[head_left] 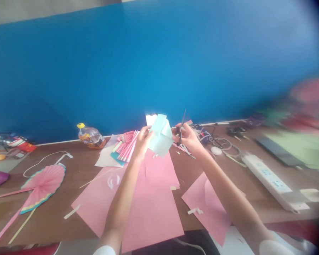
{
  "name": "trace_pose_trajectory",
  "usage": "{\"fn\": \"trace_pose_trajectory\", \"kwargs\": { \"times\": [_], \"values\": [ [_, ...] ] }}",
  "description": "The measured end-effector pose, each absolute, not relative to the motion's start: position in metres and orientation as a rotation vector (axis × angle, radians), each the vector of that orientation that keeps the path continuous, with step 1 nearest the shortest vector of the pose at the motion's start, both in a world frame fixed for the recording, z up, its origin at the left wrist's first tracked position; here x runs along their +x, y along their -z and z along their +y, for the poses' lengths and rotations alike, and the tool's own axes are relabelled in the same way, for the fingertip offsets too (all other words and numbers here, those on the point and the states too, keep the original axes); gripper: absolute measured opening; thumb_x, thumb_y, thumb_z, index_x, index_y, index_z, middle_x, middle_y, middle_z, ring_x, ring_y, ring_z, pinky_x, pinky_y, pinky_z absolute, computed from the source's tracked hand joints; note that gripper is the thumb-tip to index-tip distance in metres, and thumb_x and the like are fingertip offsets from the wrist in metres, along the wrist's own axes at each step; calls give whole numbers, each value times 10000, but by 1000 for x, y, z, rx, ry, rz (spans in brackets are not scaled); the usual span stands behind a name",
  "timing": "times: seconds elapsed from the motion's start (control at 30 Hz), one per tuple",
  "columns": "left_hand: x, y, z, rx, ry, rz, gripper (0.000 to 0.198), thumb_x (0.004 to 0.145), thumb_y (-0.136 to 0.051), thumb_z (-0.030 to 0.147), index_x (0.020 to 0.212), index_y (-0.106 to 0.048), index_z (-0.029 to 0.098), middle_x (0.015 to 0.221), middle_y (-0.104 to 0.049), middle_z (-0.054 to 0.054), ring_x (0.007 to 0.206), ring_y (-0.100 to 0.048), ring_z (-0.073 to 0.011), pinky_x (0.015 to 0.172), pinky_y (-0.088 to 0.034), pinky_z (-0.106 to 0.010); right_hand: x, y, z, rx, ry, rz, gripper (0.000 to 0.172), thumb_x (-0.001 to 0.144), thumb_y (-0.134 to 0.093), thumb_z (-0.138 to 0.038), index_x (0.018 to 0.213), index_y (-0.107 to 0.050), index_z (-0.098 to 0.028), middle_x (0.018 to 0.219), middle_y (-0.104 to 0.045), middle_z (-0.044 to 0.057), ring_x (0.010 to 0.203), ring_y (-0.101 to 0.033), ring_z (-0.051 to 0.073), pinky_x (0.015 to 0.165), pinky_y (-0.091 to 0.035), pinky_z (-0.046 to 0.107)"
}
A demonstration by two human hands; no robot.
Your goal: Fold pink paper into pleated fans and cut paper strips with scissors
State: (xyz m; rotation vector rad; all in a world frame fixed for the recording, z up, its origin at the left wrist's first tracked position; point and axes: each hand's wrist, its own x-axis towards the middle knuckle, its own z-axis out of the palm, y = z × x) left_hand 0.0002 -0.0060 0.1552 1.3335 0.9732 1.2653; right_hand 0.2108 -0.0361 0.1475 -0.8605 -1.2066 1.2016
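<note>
My left hand (142,141) is closed on a folded pale blue-green paper (160,136), held up above the brown table (69,177). My right hand (187,138) is closed on dark scissors (182,124), whose blades point upward just right of the paper. Its fingertips also touch the paper's right edge. Both forearms reach out over several pink paper sheets (151,202) lying flat below them.
A pink pleated paper fan (44,182) lies at left, a folded striped fan (127,145) behind my left hand. A plastic bottle (91,137) lies by the blue wall. A white power strip (271,182), cables (223,143) and coloured papers are at right. Paper scraps are scattered about.
</note>
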Motion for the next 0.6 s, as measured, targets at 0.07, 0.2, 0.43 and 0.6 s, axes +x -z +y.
{"fn": "trace_pose_trajectory", "kwargs": {
  "times": [0.07,0.2,0.43,0.6],
  "values": [
    [3,-152,-5,1351,-1246,973,387,805,-663,405,1126,-586,205,915,-706,-32,798,-653,-173,652,-473,-240,208,-145,-36,-932,-1164,-1244,591,620,-825,-327,1116,-504,-298,1104,-632,31,845,-622,192,618,-530,301],
    [10,-151,-8,1332,-1208,946,345,813,-642,381,1104,-596,202,879,-697,-28,766,-639,-165,644,-457,-237,202,-137,-32,-1064,-915,-1356,628,638,-793,-277,1187,-488,-285,1088,-628,46,860,-603,199,626,-511,301],
    [18,-146,-11,1276,-1093,842,387,814,-632,388,1142,-590,186,853,-675,-32,698,-611,-151,598,-423,-230,198,-126,-28,-1137,-634,-1386,606,702,-706,-241,1253,-455,-272,1053,-630,48,876,-587,197,714,-479,334],
    [20,-146,-11,1268,-1062,807,391,825,-615,400,1147,-610,179,837,-674,-35,675,-603,-154,580,-409,-235,198,-124,-28,-1160,-581,-1386,626,675,-719,-236,1252,-478,-272,1139,-602,62,910,-586,206,753,-481,349]
  ]
}}
